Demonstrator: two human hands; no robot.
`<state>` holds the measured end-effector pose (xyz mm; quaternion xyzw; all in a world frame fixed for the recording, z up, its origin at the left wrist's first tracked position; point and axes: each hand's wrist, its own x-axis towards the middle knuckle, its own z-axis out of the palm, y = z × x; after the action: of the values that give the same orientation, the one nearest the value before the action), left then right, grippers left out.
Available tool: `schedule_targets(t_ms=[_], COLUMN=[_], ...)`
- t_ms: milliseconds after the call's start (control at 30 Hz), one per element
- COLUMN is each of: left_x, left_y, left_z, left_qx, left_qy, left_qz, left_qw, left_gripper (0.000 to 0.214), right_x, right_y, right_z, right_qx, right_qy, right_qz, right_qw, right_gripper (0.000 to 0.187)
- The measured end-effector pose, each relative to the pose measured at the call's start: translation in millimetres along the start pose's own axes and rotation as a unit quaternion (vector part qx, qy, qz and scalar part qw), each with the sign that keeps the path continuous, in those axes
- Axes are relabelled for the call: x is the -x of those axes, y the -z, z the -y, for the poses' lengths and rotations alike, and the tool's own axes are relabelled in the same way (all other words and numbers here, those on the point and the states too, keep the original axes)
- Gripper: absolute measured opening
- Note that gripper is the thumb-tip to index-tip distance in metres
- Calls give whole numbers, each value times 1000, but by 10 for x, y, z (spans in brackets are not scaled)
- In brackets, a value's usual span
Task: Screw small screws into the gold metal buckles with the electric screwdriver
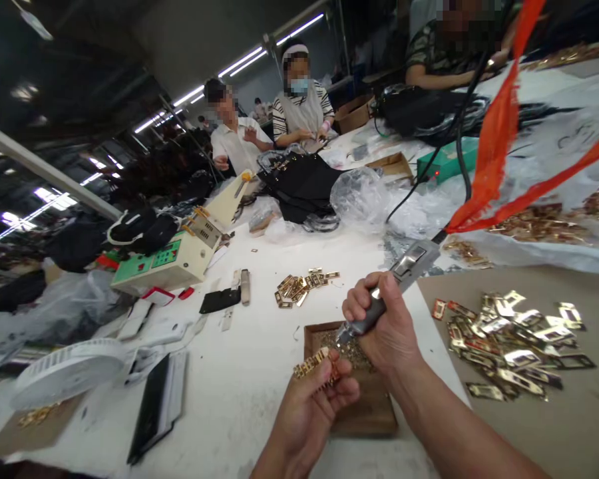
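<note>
My right hand point(387, 322) is wrapped round a grey electric screwdriver point(404, 273), its cord rising to the upper right past an orange cloth strip point(499, 153). The tool's tip points down and left, close to the gold metal piece point(312, 362) in my left hand; whether they touch I cannot tell. My left hand point(314, 406) pinches this gold piece, which has a row of small teeth or slots, between thumb and fingers. Under both hands lies a brown shallow box point(387, 419) with many tiny screw-like parts point(362, 356) in it.
Gold metal plates point(519, 339) are heaped on cardboard at right, and a smaller gold pile point(299, 287) lies ahead. At left stand a black-edged notebook point(154, 406), a white fan point(70, 372) and a cream-green machine point(167, 259). Black bags point(299, 183) and people are across the table.
</note>
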<state>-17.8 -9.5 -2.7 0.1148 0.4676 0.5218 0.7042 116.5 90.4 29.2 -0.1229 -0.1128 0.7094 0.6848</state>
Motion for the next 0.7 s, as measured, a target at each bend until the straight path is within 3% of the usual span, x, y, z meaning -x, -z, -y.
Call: schedule_targets(t_ms=[233,700], left_x=[21,19], left_y=[-112,-120], left_z=[67,102], left_qx=[22,40], left_qy=[2,9], left_qz=[3,-8], left_qw=[1000,999], left_gripper=[23,21], right_x=[22,29], right_y=[23,17], right_z=[11,-7], right_qx=[5,11], right_qy=[15,20], right_qz=[-13,-26], right_qw=[1000,999], right_gripper=[39,38])
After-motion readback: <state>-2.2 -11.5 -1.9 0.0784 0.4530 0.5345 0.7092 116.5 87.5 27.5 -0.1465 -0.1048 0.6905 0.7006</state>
